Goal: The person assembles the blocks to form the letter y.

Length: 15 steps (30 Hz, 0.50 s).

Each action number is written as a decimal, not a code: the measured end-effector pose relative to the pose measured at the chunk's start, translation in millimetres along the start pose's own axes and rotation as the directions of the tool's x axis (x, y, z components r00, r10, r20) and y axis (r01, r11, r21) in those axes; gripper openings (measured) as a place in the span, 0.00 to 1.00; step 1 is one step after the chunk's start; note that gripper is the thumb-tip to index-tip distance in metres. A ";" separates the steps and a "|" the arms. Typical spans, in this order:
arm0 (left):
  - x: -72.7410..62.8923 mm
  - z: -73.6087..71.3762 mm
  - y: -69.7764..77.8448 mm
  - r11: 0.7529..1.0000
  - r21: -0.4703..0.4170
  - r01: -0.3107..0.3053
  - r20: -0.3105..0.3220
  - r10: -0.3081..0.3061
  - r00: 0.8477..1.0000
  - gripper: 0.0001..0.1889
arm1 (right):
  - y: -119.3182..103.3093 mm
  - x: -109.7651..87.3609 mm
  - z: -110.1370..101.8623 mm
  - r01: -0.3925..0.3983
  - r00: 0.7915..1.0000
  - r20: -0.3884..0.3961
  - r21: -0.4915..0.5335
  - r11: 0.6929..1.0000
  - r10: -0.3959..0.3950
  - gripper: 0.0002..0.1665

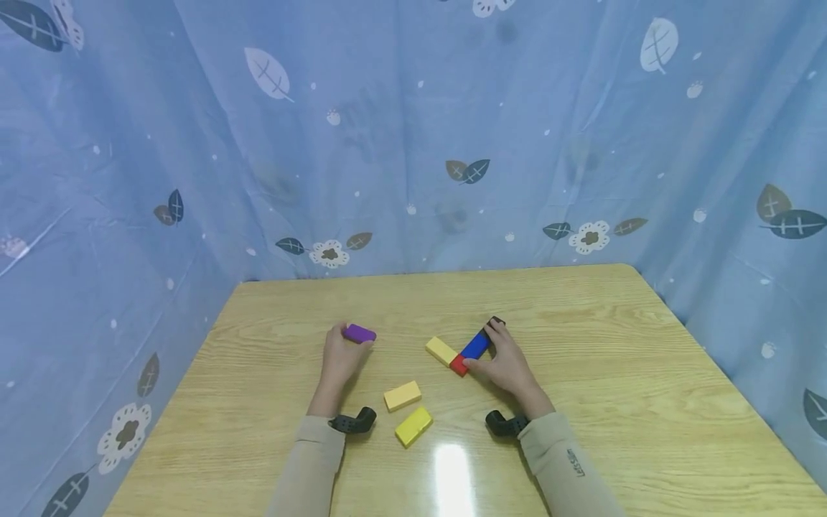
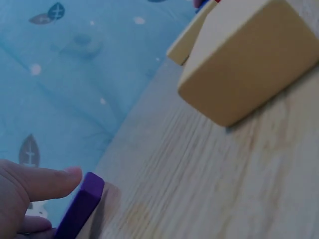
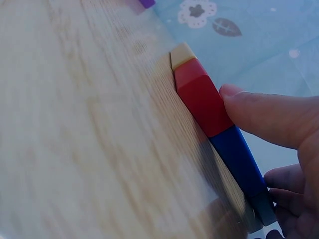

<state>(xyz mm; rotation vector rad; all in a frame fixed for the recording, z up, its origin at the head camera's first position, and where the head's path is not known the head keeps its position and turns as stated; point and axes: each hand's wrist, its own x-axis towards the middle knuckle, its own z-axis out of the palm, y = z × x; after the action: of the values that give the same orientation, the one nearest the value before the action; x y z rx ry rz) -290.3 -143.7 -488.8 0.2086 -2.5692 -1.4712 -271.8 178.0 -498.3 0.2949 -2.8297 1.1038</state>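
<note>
My left hand (image 1: 342,359) holds a purple block (image 1: 359,333) on the left part of the table, its thumb at one end in the left wrist view. Farther right, several blocks lie end to end in a bent row: a pale yellow block (image 1: 442,351), a red block (image 1: 459,365), a blue block (image 1: 474,345) and a black block (image 1: 497,320). Spanning the row's right arm is my right hand (image 1: 507,366). Its thumb presses the red block (image 3: 202,94), while its fingers curl at the far side by the black block (image 3: 263,209), partly covering it.
Between the forearms lie another pale yellow block (image 1: 402,396) and a bright yellow block (image 1: 413,426), apart from the row. The wooden table (image 1: 581,445) ends at a blue patterned curtain (image 1: 388,143) at the back and sides.
</note>
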 end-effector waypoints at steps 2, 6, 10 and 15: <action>0.9 0.6 -1.8 1.000 0.004 -0.002 0.000 0.002 1.000 0.41 | 0.3 0.5 0.3 0.000 1.000 -0.001 -0.002 1.000 0.000 0.56; 2.2 2.2 -4.1 1.000 0.018 -0.009 0.006 0.009 1.000 0.42 | 1.1 1.0 0.6 -0.008 1.000 0.007 -0.013 1.000 0.008 0.57; 2.5 2.6 -4.3 1.000 0.027 -0.005 0.011 0.005 1.000 0.42 | 1.2 1.3 1.2 -0.012 1.000 0.008 -0.005 1.000 0.012 0.56; 2.5 3.6 -5.2 0.999 0.046 -0.015 -0.013 0.015 1.000 0.40 | 1.3 1.5 2.5 -0.013 1.000 0.012 -0.014 1.000 0.014 0.56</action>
<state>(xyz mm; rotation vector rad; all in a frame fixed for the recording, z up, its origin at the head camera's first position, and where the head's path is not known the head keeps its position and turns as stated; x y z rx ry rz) -293.3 -143.8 -495.0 0.2045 -2.5901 -1.4014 -273.6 177.1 -500.8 0.2825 -2.8526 1.0884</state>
